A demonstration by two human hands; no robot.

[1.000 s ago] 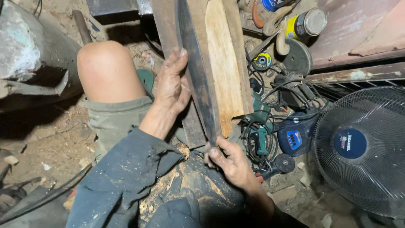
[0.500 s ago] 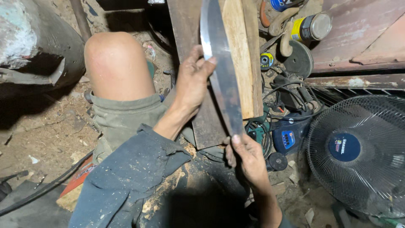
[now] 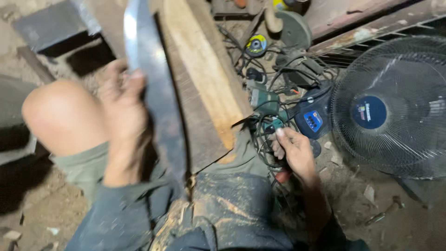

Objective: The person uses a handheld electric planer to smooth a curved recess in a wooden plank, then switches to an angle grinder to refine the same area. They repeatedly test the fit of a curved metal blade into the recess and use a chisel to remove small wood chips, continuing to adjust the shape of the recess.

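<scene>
His left hand [image 3: 123, 104] curls around the long blade [image 3: 155, 97] beside the plank [image 3: 200, 69]; right hand [image 3: 295, 151], fingers seemingly bent, touches tangled cables [image 3: 265, 125].

Just 1 head cam here, looking steeply down and close at the person's lap, knee [image 3: 62, 116] and the cluttered floor [image 3: 28, 204].

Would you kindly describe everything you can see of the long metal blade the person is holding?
The blade is long, broad, slightly curved dark metal, with a brighter, shiny strip near its top. It stands nearly upright, motion-blurred, its tip out of frame. The left hand grips its left edge. Its lower end reaches the lap, beside the wooden plank. No handle is visible.
</scene>
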